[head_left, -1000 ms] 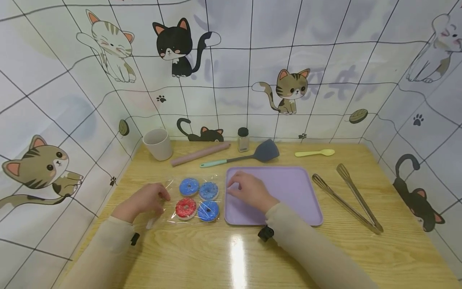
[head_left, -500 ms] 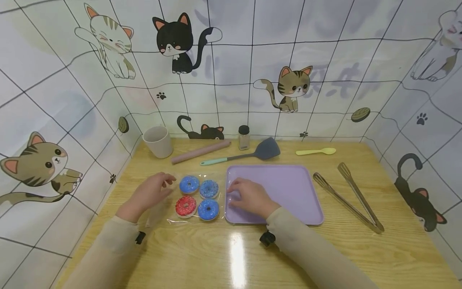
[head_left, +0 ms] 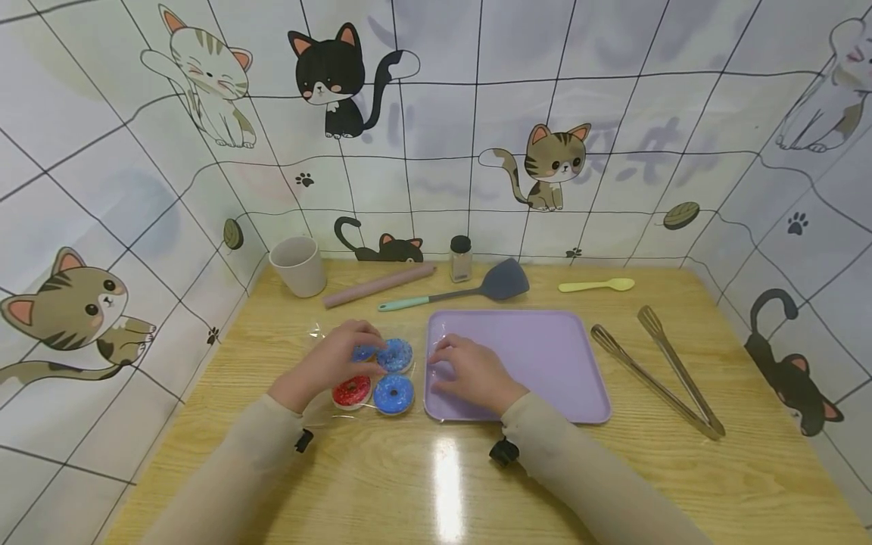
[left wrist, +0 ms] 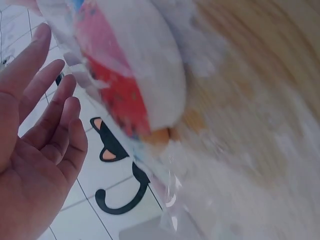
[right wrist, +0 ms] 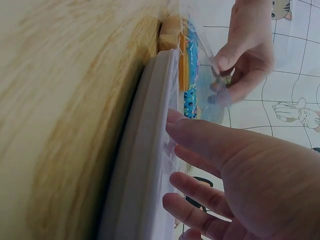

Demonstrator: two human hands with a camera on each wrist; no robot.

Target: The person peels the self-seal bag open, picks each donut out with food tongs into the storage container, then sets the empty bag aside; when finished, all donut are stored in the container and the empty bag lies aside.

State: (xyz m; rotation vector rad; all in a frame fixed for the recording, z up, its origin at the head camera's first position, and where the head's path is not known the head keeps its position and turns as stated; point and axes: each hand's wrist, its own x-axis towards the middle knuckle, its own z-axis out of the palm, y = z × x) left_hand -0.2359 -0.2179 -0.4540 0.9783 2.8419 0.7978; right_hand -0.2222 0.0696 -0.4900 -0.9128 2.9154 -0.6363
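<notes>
- Doughnuts, four frosted toy rings in a clear plastic bag (head_left: 373, 372), are lying on the pale wooden table (head_left: 436, 484), just left of the flat lilac plastic tray (head_left: 545, 363).
- The left hand (head_left: 334, 362) has moved in from the bag's left edge and is now covering the far-left blue ring, fingers loosely spread; a firm grip is not visible.
- The right hand (head_left: 470, 371) is staying on the tray's near-left corner, fingers relaxed, holding nothing.
- By this shift, unpacking appears to be starting.

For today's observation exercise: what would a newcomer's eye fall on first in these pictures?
Probably the clear bag of doughnuts, blue and red, near the table's front, with the left hand over it. Next the lilac tray beside it, where the right hand rests on the left edge. Cartoon cats cover the walls.
</notes>
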